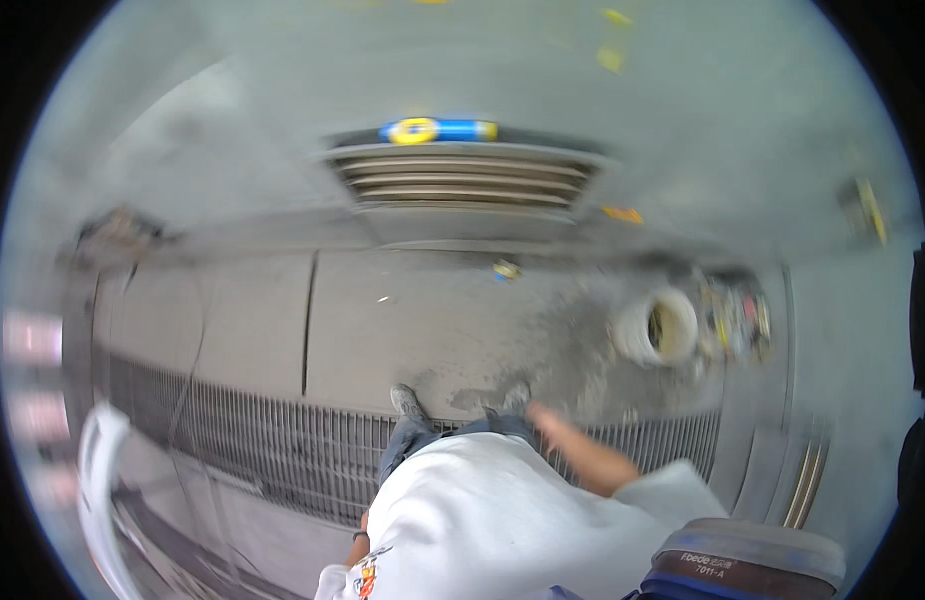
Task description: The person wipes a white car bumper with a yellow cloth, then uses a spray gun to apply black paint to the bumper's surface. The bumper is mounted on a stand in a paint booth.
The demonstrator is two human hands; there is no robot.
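My right hand [546, 420] hangs beside my hip, smeared by motion, above the floor grating [663, 435]. Its fingers are too blurred to show whether they hold anything. Of my left hand [365, 522] only a sliver shows beyond a dark wristband, mostly hidden by my white shirt [483, 500]; its fingers cannot be made out. Both my shoes [408, 400] stand at the edge of the grating. Off to the right of my feet is a white bucket [633, 335], tilted in view, with something brownish inside.
Assorted clutter [738, 325] lies right of the bucket. Ahead, a slatted vent [468, 180] sits low in the wall, a blue and yellow roll-shaped object [458, 131] above it. A cable [196, 350] crosses the floor at left, near a white curved panel [101, 470]. A respirator filter [743, 560] fills the lower right.
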